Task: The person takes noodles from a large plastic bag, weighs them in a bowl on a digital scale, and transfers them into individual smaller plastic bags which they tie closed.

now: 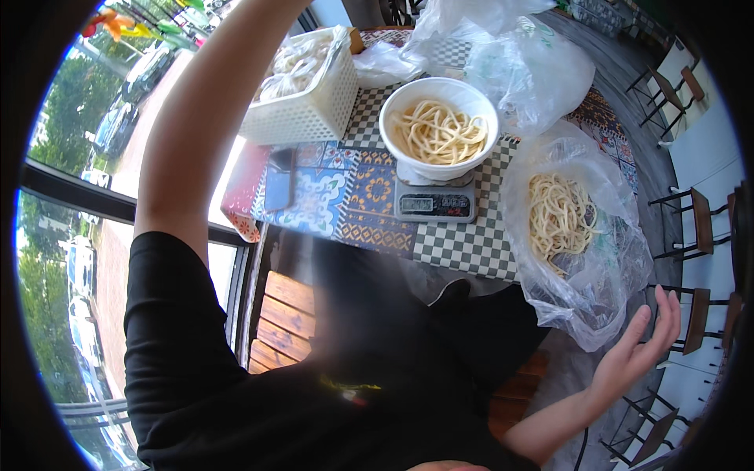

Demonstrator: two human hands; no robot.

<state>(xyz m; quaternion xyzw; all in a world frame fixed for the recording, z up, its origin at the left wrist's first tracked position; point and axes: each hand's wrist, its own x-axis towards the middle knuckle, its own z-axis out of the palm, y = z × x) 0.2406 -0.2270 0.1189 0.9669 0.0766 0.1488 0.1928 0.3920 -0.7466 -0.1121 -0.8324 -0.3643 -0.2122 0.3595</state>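
Observation:
My right hand [645, 347] is raised beside the near edge of a clear plastic bag [612, 282], fingers apart and nothing in them. In that opened bag lies a heap of thick pale noodles [559, 215]. My left forearm reaches up past the top of the picture, so the left hand is out of view. Before me a white bowl [392, 138] holds more thick noodles [442, 132]. It rests on a grey digital kitchen scale [436, 203] whose display faces me.
A white perforated plastic basket [300, 118] full of bagged contents stands at the table's left. Near it lies a smartphone [279, 179]. Crumpled plastic bags [524, 65] cover the back right of the patterned tablecloth [377, 200]. Chairs [695, 221] stand farther right; a window [76, 235] is on the left.

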